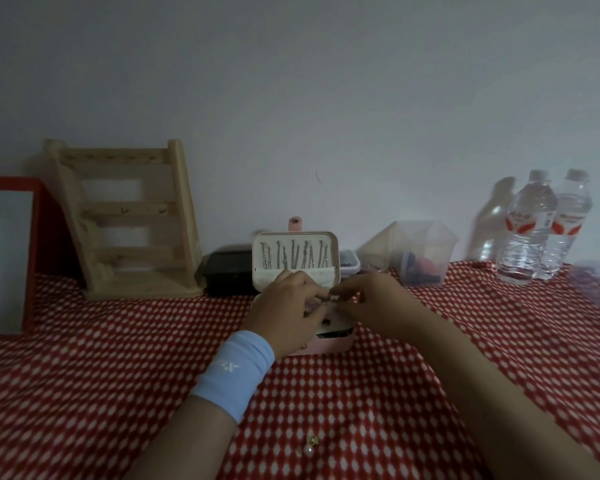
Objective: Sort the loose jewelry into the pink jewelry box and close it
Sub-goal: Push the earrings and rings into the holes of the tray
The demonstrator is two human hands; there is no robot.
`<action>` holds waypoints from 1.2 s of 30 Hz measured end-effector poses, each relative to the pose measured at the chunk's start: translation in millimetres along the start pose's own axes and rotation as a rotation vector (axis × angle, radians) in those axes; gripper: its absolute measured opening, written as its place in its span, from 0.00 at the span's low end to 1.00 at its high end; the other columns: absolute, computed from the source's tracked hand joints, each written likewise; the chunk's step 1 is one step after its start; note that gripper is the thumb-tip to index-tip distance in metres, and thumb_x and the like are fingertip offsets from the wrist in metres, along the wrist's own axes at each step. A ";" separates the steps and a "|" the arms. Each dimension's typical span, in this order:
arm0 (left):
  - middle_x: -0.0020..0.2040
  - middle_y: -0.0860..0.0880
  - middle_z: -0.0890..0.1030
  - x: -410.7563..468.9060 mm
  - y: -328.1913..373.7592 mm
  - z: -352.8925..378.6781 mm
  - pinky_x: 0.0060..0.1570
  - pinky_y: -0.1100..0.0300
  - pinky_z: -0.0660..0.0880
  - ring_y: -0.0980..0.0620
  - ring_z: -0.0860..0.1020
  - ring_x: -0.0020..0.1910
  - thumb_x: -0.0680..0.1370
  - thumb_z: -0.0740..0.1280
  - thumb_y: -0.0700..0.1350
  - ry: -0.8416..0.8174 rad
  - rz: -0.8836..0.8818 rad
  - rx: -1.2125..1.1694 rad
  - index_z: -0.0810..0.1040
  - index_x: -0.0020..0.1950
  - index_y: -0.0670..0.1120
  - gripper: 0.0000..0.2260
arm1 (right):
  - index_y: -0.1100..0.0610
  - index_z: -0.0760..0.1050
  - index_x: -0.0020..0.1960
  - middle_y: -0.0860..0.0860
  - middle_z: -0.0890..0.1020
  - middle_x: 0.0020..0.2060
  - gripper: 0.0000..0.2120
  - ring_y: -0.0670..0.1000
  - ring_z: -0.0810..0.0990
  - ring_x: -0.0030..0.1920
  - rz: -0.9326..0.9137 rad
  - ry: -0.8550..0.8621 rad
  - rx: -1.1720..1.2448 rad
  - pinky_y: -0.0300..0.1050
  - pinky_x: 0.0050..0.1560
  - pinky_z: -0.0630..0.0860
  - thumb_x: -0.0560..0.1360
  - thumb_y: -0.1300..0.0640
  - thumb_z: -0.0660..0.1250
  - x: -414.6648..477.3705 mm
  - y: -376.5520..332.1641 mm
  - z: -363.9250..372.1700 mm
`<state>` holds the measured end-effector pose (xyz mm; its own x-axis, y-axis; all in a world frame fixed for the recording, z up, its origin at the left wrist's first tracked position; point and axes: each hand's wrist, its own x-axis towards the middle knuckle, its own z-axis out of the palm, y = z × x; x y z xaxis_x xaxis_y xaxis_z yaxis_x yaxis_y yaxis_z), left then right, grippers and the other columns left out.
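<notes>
The pink jewelry box (336,342) stands open at the table's middle, its lid (296,252) upright with several silver chains hanging inside. Both hands hover over the box's tray and hide most of it. My left hand (286,311), with a light blue wristband, and my right hand (371,299) pinch a small thin piece of jewelry (329,296) between their fingertips, right above the tray. A loose pearl earring (310,443) lies on the cloth near the front edge.
A wooden jewelry stand (125,220) leans at the back left beside a red-framed board (4,254). A black box (226,273) sits behind the pink one. A clear plastic container (420,252) and two water bottles (541,226) stand at the back right.
</notes>
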<state>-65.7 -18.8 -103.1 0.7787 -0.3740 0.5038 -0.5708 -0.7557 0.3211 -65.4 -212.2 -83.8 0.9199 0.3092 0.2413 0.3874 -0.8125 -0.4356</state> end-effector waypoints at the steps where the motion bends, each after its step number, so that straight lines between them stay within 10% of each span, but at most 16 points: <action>1: 0.54 0.57 0.76 -1.1 2.2 -2.8 0.60 0.58 0.71 0.57 0.69 0.58 0.77 0.66 0.49 0.000 0.004 -0.006 0.81 0.55 0.54 0.08 | 0.49 0.80 0.65 0.46 0.83 0.61 0.14 0.41 0.80 0.54 0.004 0.018 0.032 0.40 0.60 0.79 0.80 0.55 0.67 -1.9 -0.1 -1.3; 8: 0.47 0.60 0.80 -20.1 21.2 -34.6 0.49 0.65 0.75 0.62 0.77 0.46 0.77 0.68 0.48 -0.157 -0.093 -0.158 0.80 0.46 0.57 0.03 | 0.49 0.84 0.57 0.46 0.84 0.58 0.09 0.42 0.80 0.52 -0.027 0.050 0.023 0.35 0.54 0.77 0.80 0.57 0.67 -21.5 -25.6 -20.6; 20: 0.44 0.60 0.83 -93.0 41.8 -69.9 0.47 0.68 0.77 0.64 0.80 0.43 0.72 0.74 0.54 -0.618 -0.109 -0.198 0.85 0.48 0.52 0.09 | 0.48 0.84 0.55 0.41 0.85 0.51 0.11 0.40 0.81 0.52 -0.098 -0.668 -0.056 0.43 0.62 0.75 0.74 0.48 0.74 -67.4 -79.1 -0.8; 30: 0.46 0.57 0.85 -104.7 44.3 -62.7 0.54 0.58 0.78 0.60 0.80 0.45 0.74 0.72 0.52 -0.550 -0.114 -0.131 0.86 0.49 0.51 0.08 | 0.53 0.84 0.56 0.46 0.86 0.52 0.09 0.44 0.83 0.52 -0.099 -0.583 -0.035 0.43 0.62 0.78 0.77 0.54 0.71 -74.2 -81.1 10.5; 36: 0.41 0.51 0.83 -106.5 40.1 -58.9 0.40 0.68 0.72 0.60 0.76 0.36 0.76 0.69 0.51 -0.447 -0.162 -0.100 0.84 0.46 0.46 0.09 | 0.52 0.84 0.55 0.45 0.86 0.51 0.10 0.41 0.82 0.49 -0.098 -0.528 -0.012 0.39 0.58 0.78 0.75 0.53 0.74 -76.3 -81.5 15.7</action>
<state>-186.8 22.4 -96.6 0.8828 -0.4667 0.0536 -0.4379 -0.7763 0.4535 -166.2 -161.8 -80.4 0.7866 0.5876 -0.1898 0.4748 -0.7720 -0.4226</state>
